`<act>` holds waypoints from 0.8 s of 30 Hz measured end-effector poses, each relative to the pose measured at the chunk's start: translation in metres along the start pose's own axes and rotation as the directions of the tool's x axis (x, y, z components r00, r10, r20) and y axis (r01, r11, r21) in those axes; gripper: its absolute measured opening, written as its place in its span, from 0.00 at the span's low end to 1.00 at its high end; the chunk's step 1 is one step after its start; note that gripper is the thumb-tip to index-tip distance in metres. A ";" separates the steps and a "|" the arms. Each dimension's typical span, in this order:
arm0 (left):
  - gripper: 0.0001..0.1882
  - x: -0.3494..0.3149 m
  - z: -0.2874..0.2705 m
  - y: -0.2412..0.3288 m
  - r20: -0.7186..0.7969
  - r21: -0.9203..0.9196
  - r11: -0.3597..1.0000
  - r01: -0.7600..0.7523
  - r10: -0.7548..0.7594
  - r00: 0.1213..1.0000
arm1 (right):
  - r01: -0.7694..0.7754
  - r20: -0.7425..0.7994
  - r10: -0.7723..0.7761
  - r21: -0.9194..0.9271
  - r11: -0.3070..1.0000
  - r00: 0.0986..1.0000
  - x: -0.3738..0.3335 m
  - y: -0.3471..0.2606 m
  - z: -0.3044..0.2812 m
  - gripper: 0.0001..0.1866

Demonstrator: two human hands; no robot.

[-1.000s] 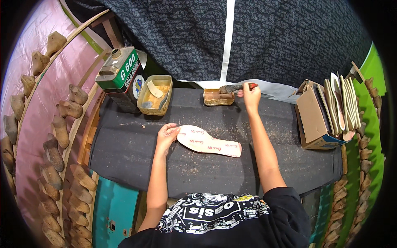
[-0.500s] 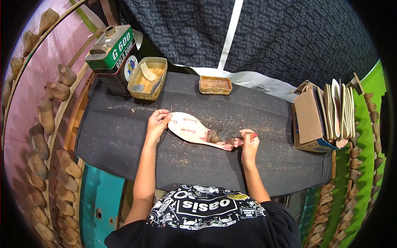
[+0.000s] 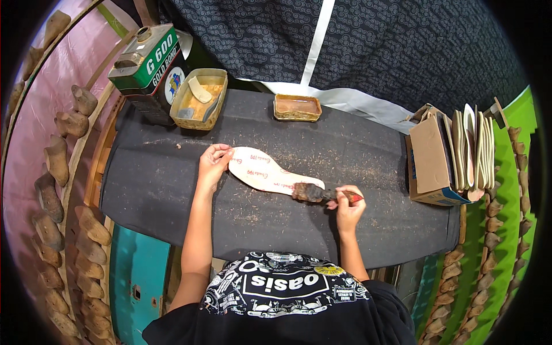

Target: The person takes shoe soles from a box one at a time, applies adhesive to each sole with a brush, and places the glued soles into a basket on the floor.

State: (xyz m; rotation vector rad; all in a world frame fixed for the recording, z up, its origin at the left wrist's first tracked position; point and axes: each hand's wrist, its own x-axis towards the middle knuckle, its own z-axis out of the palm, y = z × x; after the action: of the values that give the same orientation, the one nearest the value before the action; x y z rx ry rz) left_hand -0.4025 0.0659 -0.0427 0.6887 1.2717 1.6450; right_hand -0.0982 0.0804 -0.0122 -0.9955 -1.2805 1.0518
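Note:
A pale insole (image 3: pixel 260 168) with red print lies slantwise above the dark table cover, its wide end to the left. My left hand (image 3: pixel 215 163) pinches that wide end at its upper left edge. In my right hand (image 3: pixel 348 203) is a brush (image 3: pixel 310 192) with a red-tipped handle, the fingers closed round it. Its dark, crusted bristles are against the lower edge of the insole near the narrow end and hide part of it.
A metal can (image 3: pixel 148 75) and a glue-stained tub (image 3: pixel 201 100) holding offcuts stand at the back left. Behind the insole is a small shallow tray (image 3: pixel 297 108). At right, a cardboard box (image 3: pixel 431 158) holds several upright insoles. Shavings litter the black table cover (image 3: pixel 253 230); shoe lasts (image 3: pixel 57 158) line both sides.
The brush has moved off the middle of the insole's narrow part toward its lower edge. My left hand still holds the wide end. The whole view has shifted slightly.

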 end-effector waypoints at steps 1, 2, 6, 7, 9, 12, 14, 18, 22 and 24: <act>0.09 0.000 0.000 0.000 -0.001 -0.003 1.000 0.000 0.000 1.000 | 0.005 -0.023 -0.005 -0.005 1.000 1.000 0.000 -0.003 -0.006 0.02; 0.09 0.000 -0.001 0.000 -0.004 -0.004 1.000 0.000 0.000 1.000 | 0.009 -0.045 -0.009 -0.010 1.000 0.999 0.000 -0.006 -0.012 0.02; 0.09 0.001 -0.002 -0.001 0.011 0.013 1.000 -0.009 0.009 1.000 | 0.013 -0.085 -0.012 0.009 1.000 0.996 0.002 -0.012 -0.013 0.02; 0.09 0.001 -0.001 0.000 0.011 0.023 1.000 -0.010 0.010 1.000 | -0.012 -0.083 0.016 0.044 0.999 0.996 0.002 -0.010 -0.008 0.01; 0.09 0.001 -0.001 0.000 0.012 0.015 1.000 -0.009 0.009 1.000 | -0.037 -0.028 0.039 0.082 0.996 0.999 0.000 -0.008 0.007 0.02; 0.09 0.000 0.002 0.002 0.010 0.007 1.000 -0.010 0.010 1.000 | -0.072 0.066 0.065 0.111 0.991 0.996 -0.005 -0.005 0.024 0.03; 0.09 0.001 0.001 0.001 0.010 0.019 1.000 -0.018 0.018 1.000 | -0.062 0.080 0.053 0.118 0.991 0.995 -0.006 -0.004 0.026 0.02; 0.09 0.003 -0.005 -0.003 0.020 0.028 0.999 -0.022 0.021 1.000 | -0.019 0.016 0.020 -0.033 0.999 1.000 0.001 -0.006 0.002 0.03; 0.09 0.003 -0.005 -0.003 0.031 0.077 0.997 -0.026 0.023 0.999 | 0.001 -0.085 -0.005 -0.042 0.999 0.996 0.011 -0.007 -0.034 0.03; 0.09 0.003 -0.004 -0.003 0.027 0.088 0.996 -0.022 0.020 0.999 | 0.001 -0.116 -0.008 -0.064 0.998 0.993 0.013 -0.011 -0.037 0.03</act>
State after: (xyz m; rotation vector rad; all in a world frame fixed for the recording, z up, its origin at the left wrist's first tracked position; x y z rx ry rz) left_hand -0.4064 0.0665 -0.0467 0.7772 1.3293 1.5992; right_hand -0.0601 0.0911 -0.0003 -1.0866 -1.2266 0.9401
